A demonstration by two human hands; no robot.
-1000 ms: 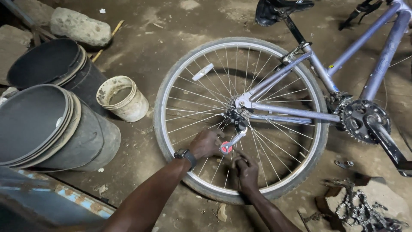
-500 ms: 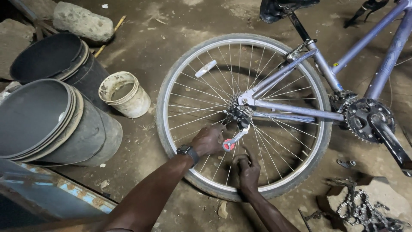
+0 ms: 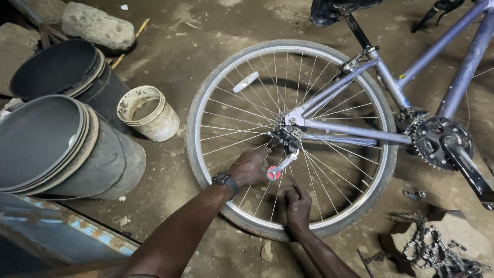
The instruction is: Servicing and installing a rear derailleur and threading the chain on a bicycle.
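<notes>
Head view, from left to right: two stacks of dark round tubs lie on their sides, one at nine o'clock (image 3: 62, 146) and one at ten o'clock (image 3: 64, 72), with a grey stone (image 3: 98, 24) at eleven o'clock. Just beside the stacks stands a dirty white bucket (image 3: 146, 112). Next comes the rear wheel (image 3: 216, 87) of a purple bicycle (image 3: 463, 67) lying on the dirt floor. The left hand (image 3: 249, 167), a dark watch (image 3: 225, 181) on its wrist, rests on the spokes at about six o'clock from the hub, fingers curled around the derailleur (image 3: 285, 149), which hangs from the hub and ends in a red pulley wheel. The right hand (image 3: 296, 206), just below it toward five o'clock, has its fingertips pinched together at the spokes; what they pinch I cannot tell. At three o'clock sits the crank and chainring (image 3: 442, 141); at four o'clock a loose chain (image 3: 437, 252) lies heaped on a rock.
</notes>
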